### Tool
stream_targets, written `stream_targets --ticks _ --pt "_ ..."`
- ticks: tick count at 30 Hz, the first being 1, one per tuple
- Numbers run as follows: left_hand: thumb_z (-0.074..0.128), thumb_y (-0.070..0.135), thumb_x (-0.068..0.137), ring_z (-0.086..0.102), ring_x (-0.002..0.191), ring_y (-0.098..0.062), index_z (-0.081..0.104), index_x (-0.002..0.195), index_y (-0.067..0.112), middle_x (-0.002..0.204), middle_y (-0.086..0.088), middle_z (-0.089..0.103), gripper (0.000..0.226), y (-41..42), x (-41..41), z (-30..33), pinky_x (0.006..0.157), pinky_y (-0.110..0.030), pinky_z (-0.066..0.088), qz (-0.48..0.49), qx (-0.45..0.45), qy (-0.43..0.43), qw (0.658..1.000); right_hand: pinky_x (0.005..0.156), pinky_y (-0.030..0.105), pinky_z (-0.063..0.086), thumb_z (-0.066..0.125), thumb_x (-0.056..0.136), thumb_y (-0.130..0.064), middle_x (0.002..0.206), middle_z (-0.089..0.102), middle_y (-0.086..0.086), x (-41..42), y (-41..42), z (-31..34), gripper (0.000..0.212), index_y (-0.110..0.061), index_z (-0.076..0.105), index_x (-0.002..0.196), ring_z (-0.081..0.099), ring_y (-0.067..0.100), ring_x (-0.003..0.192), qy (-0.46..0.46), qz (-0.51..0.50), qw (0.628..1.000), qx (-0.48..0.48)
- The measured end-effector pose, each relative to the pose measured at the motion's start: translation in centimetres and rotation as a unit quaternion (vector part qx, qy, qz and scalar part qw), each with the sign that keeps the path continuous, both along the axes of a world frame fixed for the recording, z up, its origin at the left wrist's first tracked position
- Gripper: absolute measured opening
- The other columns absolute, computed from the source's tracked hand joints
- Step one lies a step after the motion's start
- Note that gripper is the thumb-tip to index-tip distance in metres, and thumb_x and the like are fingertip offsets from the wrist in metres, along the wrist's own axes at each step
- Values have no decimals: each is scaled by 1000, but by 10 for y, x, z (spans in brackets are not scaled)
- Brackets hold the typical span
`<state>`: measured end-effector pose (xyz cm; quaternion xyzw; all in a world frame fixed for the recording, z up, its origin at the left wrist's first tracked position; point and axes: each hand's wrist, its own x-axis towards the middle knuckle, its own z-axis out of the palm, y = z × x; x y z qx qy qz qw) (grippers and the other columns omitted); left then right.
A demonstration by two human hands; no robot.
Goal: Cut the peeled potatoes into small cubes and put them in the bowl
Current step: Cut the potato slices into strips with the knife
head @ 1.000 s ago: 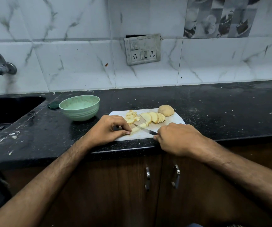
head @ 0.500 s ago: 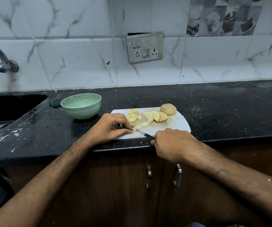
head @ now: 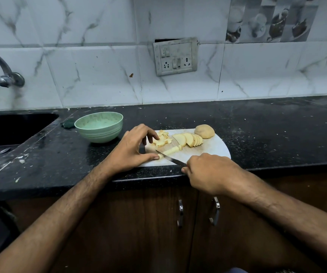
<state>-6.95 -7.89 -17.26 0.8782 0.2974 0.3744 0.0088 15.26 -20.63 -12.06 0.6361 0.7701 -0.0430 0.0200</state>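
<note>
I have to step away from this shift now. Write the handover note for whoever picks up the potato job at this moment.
Right hand grips the knife, blade across the potato strips on the cutting board.
Left hand steadies the near end of the strips, thumb by the blade.
Done: a pile of cubes on the board; slices fanned beside it.
Left: dice the strips and slices, cut the uncut potato piece at the board's far corner, move all cubes into the green bowl, which looks empty.

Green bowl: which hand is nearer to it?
Left. The left hand lies just right of the green bowl; the right hand, holding the knife, sits farther right, at the counter's front edge.
</note>
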Motion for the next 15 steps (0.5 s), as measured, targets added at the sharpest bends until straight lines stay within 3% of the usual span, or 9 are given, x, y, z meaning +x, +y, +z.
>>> stream_targets --ticks 5,8,12,15 --pt "84 33 81 57 106 -9 60 116 31 112 20 58 42 1 0 -1 88 -41 44 -2 -38 21 999 76 36 39 37 103 -41 81 41 -1 1 7 0 24 -20 42 95 48 23 83 12 2 1000 -26" --pt "78 30 87 57 114 -11 65 115 36 116 21 58 31 3 0 -3 90 -50 44 -21 -47 55 997 74 35 39 36 104 -41 85 45 1 2 6 3 23 -22 42 94 47 24 81 -31 31 999 -7" --pt "74 26 91 56 120 -11 69 115 36 117 19 62 26 2 0 -4 91 -49 44 -27 -61 64 996 69 34 37 36 104 -39 102 61 2 8 0 5 28 -21 57 106 55 25 84 -153 93 979 99" --pt "75 24 90 60 111 -8 66 117 34 113 19 65 30 2 1 -5 88 -44 44 -12 -76 51 996 72 35 37 31 104 -48 103 62 3 21 0 15 38 -22 59 105 60 26 97 -136 77 985 77"
